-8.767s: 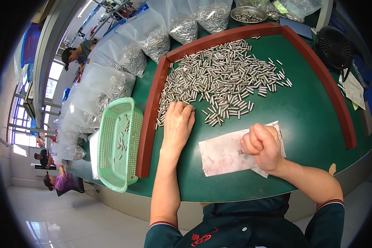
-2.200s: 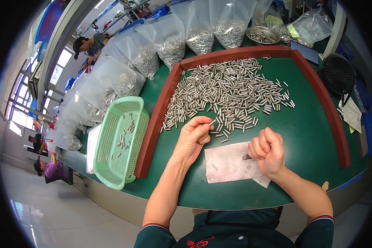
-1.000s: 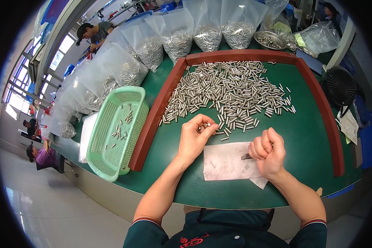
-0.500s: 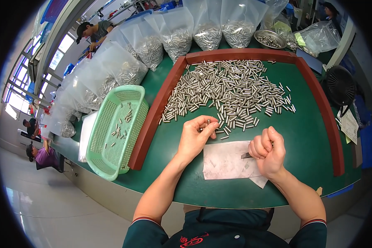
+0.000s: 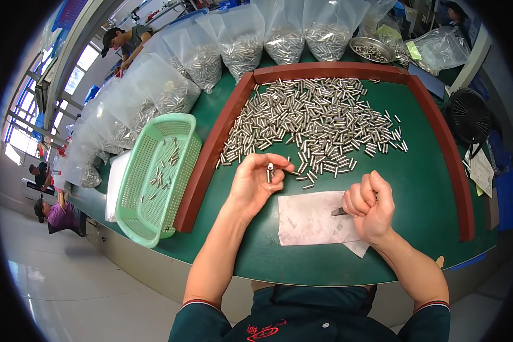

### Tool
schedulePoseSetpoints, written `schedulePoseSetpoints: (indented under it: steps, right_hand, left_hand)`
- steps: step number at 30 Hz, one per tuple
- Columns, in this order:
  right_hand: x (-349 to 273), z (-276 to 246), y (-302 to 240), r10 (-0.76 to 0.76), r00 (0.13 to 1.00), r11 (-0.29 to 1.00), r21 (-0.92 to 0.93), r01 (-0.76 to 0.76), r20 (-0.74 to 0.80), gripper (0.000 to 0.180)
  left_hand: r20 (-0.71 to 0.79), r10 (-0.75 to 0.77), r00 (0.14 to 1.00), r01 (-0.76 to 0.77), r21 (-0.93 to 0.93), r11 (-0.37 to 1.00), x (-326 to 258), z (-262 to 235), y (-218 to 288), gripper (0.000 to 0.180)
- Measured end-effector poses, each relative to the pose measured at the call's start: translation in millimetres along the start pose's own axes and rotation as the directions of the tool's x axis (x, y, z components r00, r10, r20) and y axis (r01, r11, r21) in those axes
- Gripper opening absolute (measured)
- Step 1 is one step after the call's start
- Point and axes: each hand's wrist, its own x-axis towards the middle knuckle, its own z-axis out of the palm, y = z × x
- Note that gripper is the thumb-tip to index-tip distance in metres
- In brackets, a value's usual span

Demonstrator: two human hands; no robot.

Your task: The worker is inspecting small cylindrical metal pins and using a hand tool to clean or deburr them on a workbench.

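One metal pin (image 5: 269, 175) stands on end in the hollow of the left hand (image 5: 251, 185), the fingers loosely curled about it while the tips of thumb and forefinger sit apart; whether more pins lie deeper in the palm cannot be told. Half a second ago that thumb and forefinger were pinched together beside the nearest loose pins; since then the hand has rolled palm-upward and pulled a little to the left, which seems to shift the work from picking up to having the piece in the hand, in plain view. On the other side, the right hand (image 5: 371, 208) is unchanged, fist closed tight on a dark tool (image 5: 338, 212) whose tip alone pokes out over a smudged sheet of paper (image 5: 308, 222). Just beyond the hands, the pile of pins (image 5: 319, 122) spreads over the green tabletop (image 5: 422, 188) inside a red-brown frame (image 5: 330, 72), its outline much the same as before. Outside the frame to the left, the green basket (image 5: 183, 182) contains a few scattered pins, with no clear gain since then. Filled plastic bags (image 5: 245, 54) line the far edge.
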Motion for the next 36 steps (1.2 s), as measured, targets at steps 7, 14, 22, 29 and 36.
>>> schedulePoseSetpoints:
  steps: [7, 14, 22, 29, 36]
  right_hand:
    - [0.2, 0.8, 0.2, 0.010, 1.000, 1.000, 0.003, -0.010, 0.002, 0.043]
    - [0.0, -0.6, -0.8, 0.009, 1.000, 1.000, -0.001, -0.009, 0.012, 0.043]
    - [-0.5, -0.3, -1.2, 0.016, 1.000, 1.000, 0.002, -0.016, -0.001, 0.043]
    - [0.4, -1.3, -1.9, 0.017, 0.999, 0.998, -0.066, -0.015, 0.027, 0.042]
    - [1.4, 0.3, -1.6, 0.012, 1.000, 1.000, -0.004, -0.012, 0.000, 0.043]
  left_hand:
    - [-0.031, 0.441, 0.897, -0.192, 0.871, 0.452, 3.0, 1.0, -4.1, 0.009]
    - [0.364, 0.500, 0.786, -0.323, 0.931, -0.170, 10.9, -12.6, -7.7, 0.011]
    - [0.231, 0.423, 0.876, -0.215, 0.973, -0.088, -0.7, -6.6, -0.6, 0.009]
    - [0.121, 0.341, 0.932, -0.116, 0.993, -0.036, -6.3, 5.7, 1.1, 0.016]
    - [0.266, 0.298, 0.917, -0.266, 0.963, -0.042, -7.9, -9.1, 1.6, 0.014]
